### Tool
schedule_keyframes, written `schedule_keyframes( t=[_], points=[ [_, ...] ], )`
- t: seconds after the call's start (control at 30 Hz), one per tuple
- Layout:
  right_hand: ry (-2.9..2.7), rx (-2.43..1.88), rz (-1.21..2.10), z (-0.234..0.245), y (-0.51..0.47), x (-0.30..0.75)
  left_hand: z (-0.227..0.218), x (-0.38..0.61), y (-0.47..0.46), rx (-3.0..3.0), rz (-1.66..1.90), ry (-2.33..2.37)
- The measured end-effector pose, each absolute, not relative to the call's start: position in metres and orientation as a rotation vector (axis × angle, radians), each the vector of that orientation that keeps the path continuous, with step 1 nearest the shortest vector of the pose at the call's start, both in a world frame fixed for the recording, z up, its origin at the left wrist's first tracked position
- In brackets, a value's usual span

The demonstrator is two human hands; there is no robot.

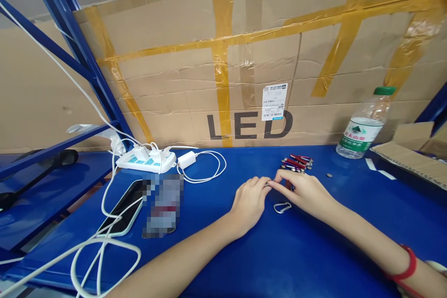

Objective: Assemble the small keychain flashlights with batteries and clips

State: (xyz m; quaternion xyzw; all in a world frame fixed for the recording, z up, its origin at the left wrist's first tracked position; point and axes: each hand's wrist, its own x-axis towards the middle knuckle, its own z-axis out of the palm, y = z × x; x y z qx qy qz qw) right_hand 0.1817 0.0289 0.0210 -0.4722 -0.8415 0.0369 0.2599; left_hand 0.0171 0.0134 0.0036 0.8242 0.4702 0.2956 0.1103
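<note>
My left hand (248,204) and my right hand (307,192) meet at the fingertips above the blue table. Both are closed in a pinch around something small, mostly covered by the fingers. A silver carabiner (282,208) lies on the table just below my right hand. Behind that hand is a small pile of shiny red and purple metal tubes (296,163), with little round silver pieces among them. Another small round silver piece (329,175) rests apart, to the right. Part of a dark item under my right palm is hidden.
A water bottle (363,125) with a green cap stands at the right, beside an open cardboard box (415,160). Left are a white power strip (146,160), a white adapter (186,160), a phone (125,207) and loose cables. A large taped carton (174,88) walls the back.
</note>
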Motion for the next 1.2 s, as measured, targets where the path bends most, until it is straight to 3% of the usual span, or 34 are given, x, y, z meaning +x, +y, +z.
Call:
schedule_keyframes(
  t=[1.2],
  points=[
    [-2.311, -1.261, 0.043, 0.0235, 0.0254, 0.1769, 0.0059, 0.0162, 0.0099, 2.414, 0.894, 1.37]
  ],
)
